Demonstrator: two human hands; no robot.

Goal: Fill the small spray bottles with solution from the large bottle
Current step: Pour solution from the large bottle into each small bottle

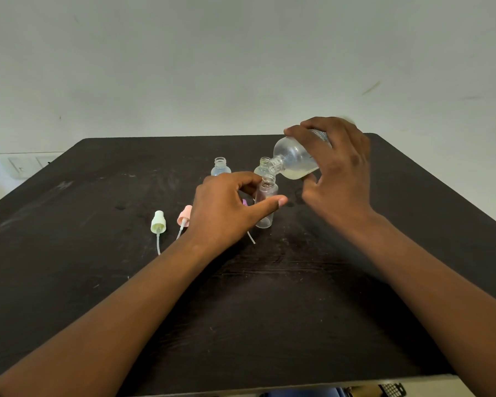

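My right hand (338,170) grips the large clear bottle (294,159), tilted down to the left with pale yellowish solution pooled at its low side. Its open neck sits just above the mouth of a small clear spray bottle (267,193). My left hand (226,207) holds that small bottle upright on the table between thumb and fingers. Two more small open bottles stand behind: one bluish (220,167), one (262,167) partly hidden by the large bottle's neck.
On the dark table (98,253) lie a pale green spray cap (158,222) with its tube and a pink spray cap (184,215), left of my left hand. A purple cap (244,202) peeks from behind that hand. A pale wall rises behind the table.
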